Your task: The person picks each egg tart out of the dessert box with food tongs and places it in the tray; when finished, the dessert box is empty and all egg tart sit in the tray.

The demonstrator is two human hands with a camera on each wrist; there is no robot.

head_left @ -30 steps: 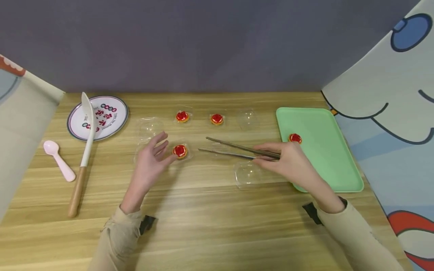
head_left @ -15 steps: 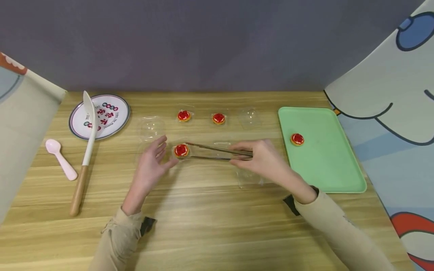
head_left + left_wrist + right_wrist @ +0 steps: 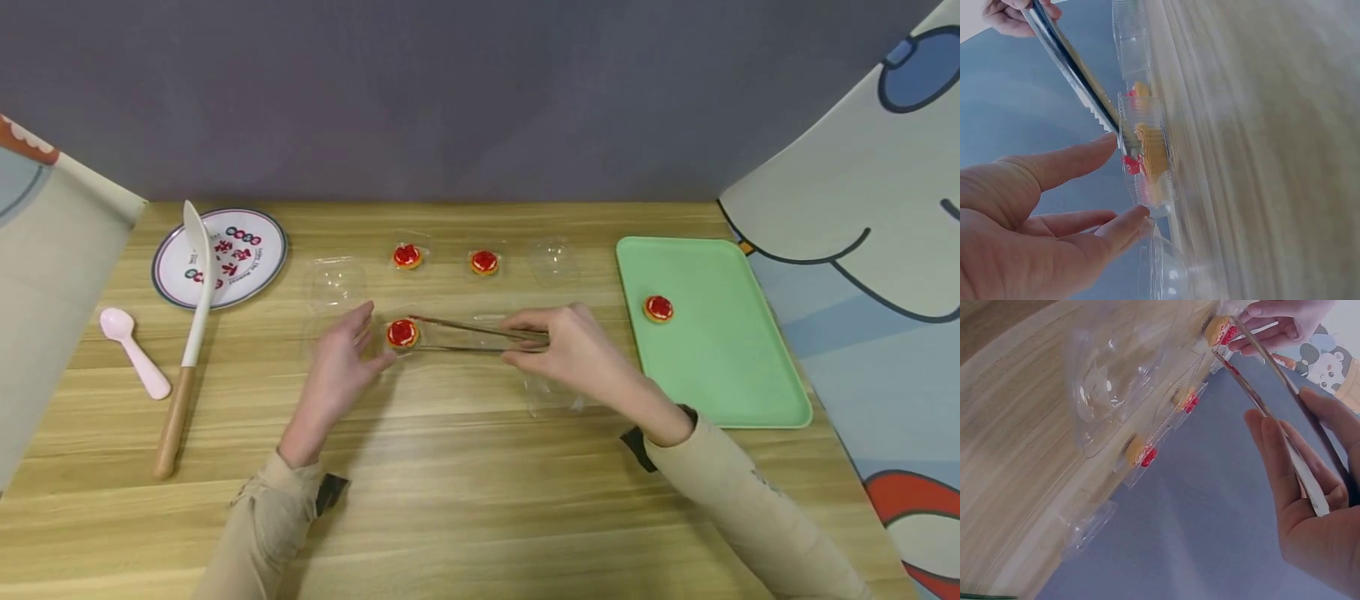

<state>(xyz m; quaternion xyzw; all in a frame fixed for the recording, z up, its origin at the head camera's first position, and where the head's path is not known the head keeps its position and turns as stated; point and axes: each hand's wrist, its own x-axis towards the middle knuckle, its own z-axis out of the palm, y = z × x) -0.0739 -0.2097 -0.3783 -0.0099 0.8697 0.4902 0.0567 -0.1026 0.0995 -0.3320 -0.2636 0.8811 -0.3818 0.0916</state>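
One red-topped tart sits in its clear plastic box, tong tips flanking it, contact unclear. Probably light, maybe crumbly; crust sides look the best hold. Right hand pinches metal tongs; left hand has fingers apart at the box. Box walls crowd the tips; green tray well apart.

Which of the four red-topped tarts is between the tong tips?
The tart beside the left hand: only it has the tongs straddling it. Two tarts lie farther back; the fourth tart sits on the green tray.
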